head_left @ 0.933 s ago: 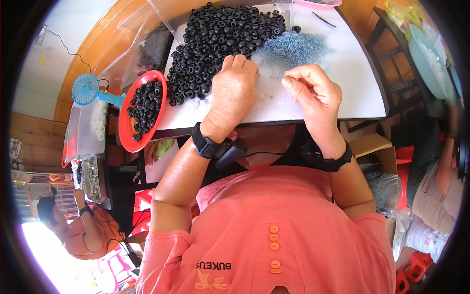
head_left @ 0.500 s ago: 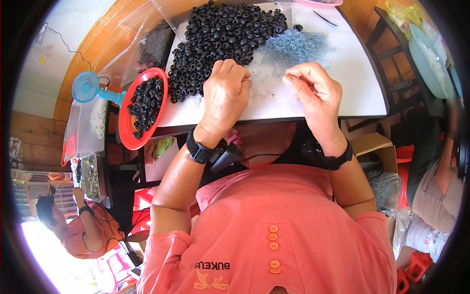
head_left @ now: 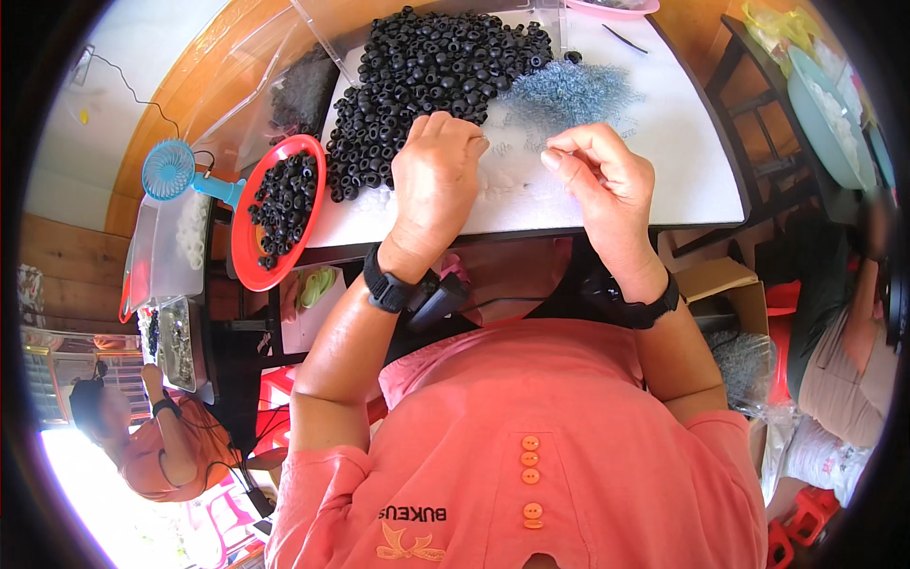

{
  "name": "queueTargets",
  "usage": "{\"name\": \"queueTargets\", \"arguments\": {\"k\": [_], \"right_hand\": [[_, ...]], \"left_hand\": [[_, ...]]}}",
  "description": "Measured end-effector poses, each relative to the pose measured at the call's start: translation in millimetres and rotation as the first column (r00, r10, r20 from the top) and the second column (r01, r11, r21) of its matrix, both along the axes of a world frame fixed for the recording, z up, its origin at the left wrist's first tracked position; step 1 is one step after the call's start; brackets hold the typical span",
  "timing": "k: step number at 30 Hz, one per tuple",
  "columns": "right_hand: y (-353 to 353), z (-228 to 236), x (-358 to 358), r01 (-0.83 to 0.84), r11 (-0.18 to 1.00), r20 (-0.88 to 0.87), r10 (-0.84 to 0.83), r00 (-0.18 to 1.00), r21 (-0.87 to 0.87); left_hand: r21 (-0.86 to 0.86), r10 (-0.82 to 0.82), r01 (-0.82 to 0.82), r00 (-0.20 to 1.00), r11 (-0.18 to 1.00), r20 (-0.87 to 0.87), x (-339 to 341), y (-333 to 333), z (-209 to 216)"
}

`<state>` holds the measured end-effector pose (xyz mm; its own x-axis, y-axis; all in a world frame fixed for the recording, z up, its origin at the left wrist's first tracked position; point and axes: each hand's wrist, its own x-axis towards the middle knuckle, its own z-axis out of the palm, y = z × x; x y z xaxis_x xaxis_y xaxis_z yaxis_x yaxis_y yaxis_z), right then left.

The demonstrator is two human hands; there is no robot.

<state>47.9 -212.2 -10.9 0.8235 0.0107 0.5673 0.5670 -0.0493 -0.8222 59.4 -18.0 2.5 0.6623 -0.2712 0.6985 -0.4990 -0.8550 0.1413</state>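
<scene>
My left hand (head_left: 434,180) is curled over the white tabletop (head_left: 692,175), its fingertips closed on something I cannot make out. Opposite it, my right hand (head_left: 609,180) pinches thumb against forefinger; anything between them is too small to name. A gap separates the two hands. Beyond my left hand spreads a large heap of glossy black ring-like pieces (head_left: 436,71). A pile of tiny blue-grey clear pieces (head_left: 573,93) lies beyond my right hand. Small whitish bits (head_left: 502,182) are scattered between the hands.
A red plate (head_left: 319,194) of black pieces stands at the table's left edge, beside a blue fan (head_left: 169,170). Clear plastic panels (head_left: 322,43) rise behind. A pink dish (head_left: 616,8) sits at the far edge. Another person (head_left: 175,450) works at left; someone sits at right.
My right hand has shifted slightly left, toward my left hand, still pinching. My left hand has turned a little, fingers still curled. The piles look the same.
</scene>
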Motion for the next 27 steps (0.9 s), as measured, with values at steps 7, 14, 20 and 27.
{"name": "queueTargets", "arguments": {"k": [7, 14, 20, 27], "right_hand": [[3.6, 13.8, -9.2, -0.081, 0.984, 0.114, 0.1, 0.988, -0.158], [19.7, 3.1, -18.3, -0.234, 0.971, 0.077, 0.237, 0.969, -0.046], [35.0, 4.4, -21.9, -0.293, 0.956, 0.106, 0.295, 0.95, -0.029], [33.3, 2.6, -15.1, -0.227, 0.974, -0.031, 0.227, 0.973, -0.016]], "left_hand": [[-0.848, -0.547, -0.296, 0.661, 0.44, -0.514, -44.3, -7.9, 29.6], [-0.901, -0.732, -0.408, 0.567, 0.15, -0.379, -67.3, -14.5, 17.2], [-0.887, -0.678, -0.426, 0.601, 0.178, -0.424, -79.4, -3.9, 28.7], [-0.425, 0.173, -0.228, 0.971, 0.876, -0.164, -72.1, 56.8, 9.3]]}}
